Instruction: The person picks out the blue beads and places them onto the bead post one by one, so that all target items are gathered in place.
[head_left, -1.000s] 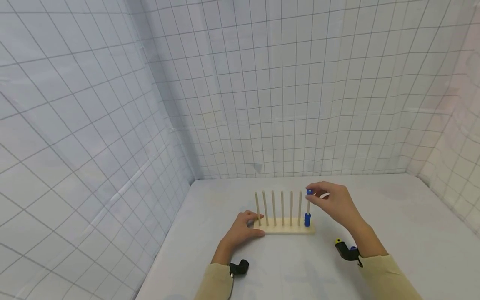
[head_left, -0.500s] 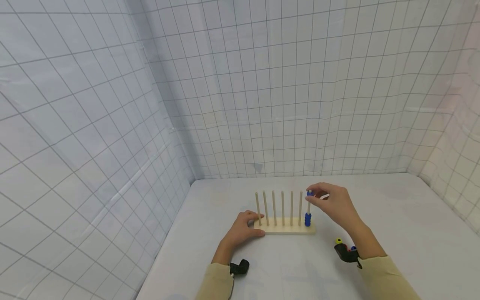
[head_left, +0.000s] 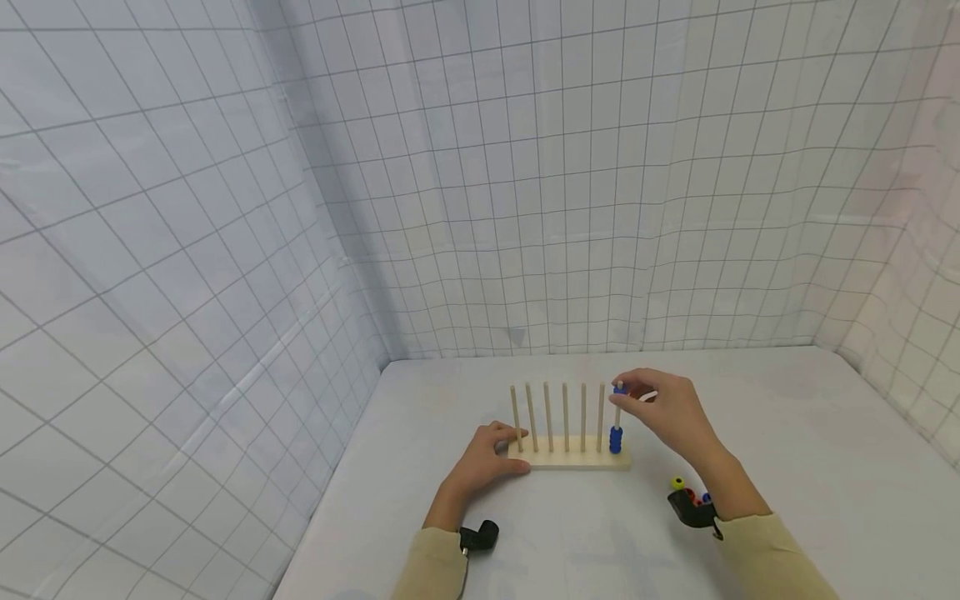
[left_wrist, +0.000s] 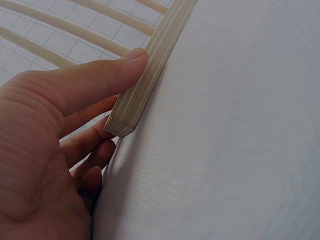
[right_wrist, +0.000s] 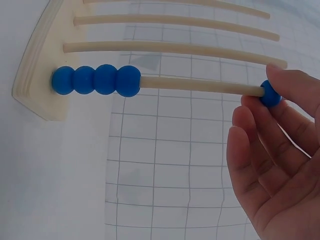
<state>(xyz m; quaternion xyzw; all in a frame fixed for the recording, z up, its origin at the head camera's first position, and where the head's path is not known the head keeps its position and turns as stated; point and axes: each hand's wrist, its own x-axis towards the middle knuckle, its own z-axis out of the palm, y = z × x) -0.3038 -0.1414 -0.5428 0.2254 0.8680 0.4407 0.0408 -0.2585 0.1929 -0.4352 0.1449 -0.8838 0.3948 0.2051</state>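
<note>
A pale wooden pegboard base [head_left: 570,454] with a row of several upright pegs stands on the table. My left hand [head_left: 483,457] grips its left end; in the left wrist view the thumb [left_wrist: 134,55] presses on the plywood edge. My right hand [head_left: 667,408] pinches a blue bead [right_wrist: 270,94] between thumb and fingers at the top of the rightmost peg [right_wrist: 200,86]. The peg's tip pokes through the bead in the head view. Several blue beads [right_wrist: 105,79] are stacked at the foot of that same peg. The other pegs carry no beads.
Beside my right wrist lie loose beads: a yellow bead [head_left: 678,482], a few red beads [head_left: 691,495] and a blue one [head_left: 707,497], partly hidden by the black wrist camera [head_left: 692,510]. White gridded curtains [head_left: 525,208] enclose the white table [head_left: 420,408].
The blue bead in my right hand has slid slightly down onto the rightmost peg, whose tip now shows above it. More loose beads show beside the right wrist. My left hand stays put.
</note>
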